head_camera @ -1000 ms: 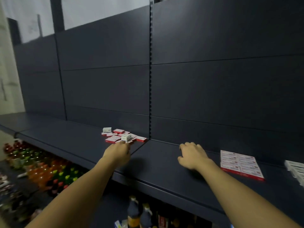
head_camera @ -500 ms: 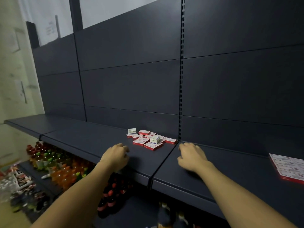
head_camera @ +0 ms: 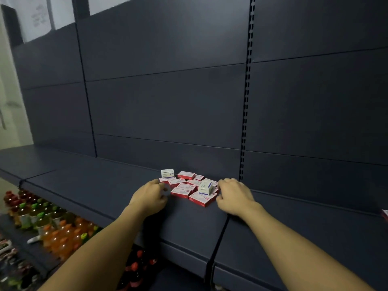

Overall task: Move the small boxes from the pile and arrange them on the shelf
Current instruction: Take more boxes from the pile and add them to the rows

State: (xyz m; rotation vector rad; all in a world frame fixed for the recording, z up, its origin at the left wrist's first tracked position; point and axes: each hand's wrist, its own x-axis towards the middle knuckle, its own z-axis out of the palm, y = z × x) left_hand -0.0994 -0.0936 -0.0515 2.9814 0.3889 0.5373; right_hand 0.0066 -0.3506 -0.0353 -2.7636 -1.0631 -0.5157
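Boxes in a loose pile [head_camera: 190, 186] lie on the dark shelf [head_camera: 100, 185], toward its far edge, close to the back panel and just left of the slotted upright [head_camera: 244, 131]. Most are flat red-and-white cartons; one white box [head_camera: 167, 173] stands at the pile's far left, and another white box [head_camera: 205, 187] rests on top toward the right. The left hand [head_camera: 150, 196] lies at the pile's left side with fingers loosely curled and fingertips touching or almost touching the nearest red carton; whether it grips anything cannot be told. The right hand [head_camera: 235, 196] sits at the pile's right side, fingers bent beside the cartons; its hold cannot be told either. Drink bottles [head_camera: 48, 225] with coloured caps fill a lower shelf at near left.
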